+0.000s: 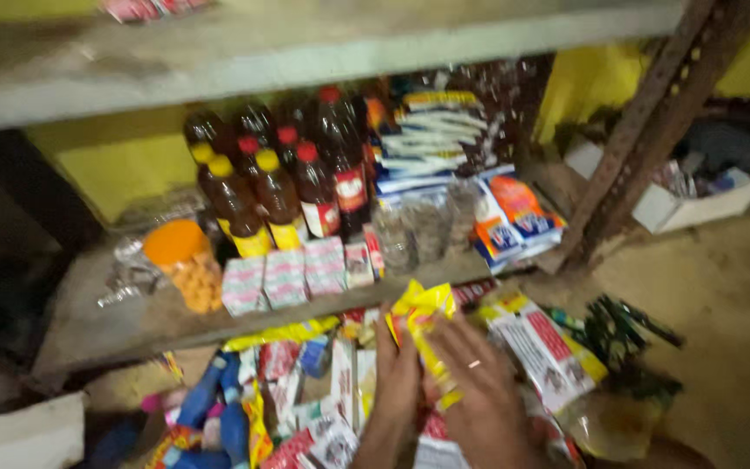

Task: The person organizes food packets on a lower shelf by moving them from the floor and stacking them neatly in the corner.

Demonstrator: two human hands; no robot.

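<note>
While I look down at the shelves, a white box (23, 434) sits at the far left on the floor, and just right of it blue bottles (210, 399) lie among mixed packets. Above them on the wooden shelf (106, 326) stands an orange-lidded jar (184, 265), then a row of small pink-and-white boxes (284, 278) in front of dark bottles (275, 187) with yellow and red caps. Further right on that shelf are clear glasses (423, 226) and blue-and-white packets (444, 139).

Below the shelf edge, my left hand (397, 382) and my right hand (479, 391) meet over the pile. Both are closed around a yellow packet (423, 326), which stands up between them with its top poking above my fingers; there is a ring on my right hand. Just right lies a white-and-red packet (544, 347), then dark green packets (618, 326), a rusty upright post (644, 130) and a white carton (696, 204) on the ground.
</note>
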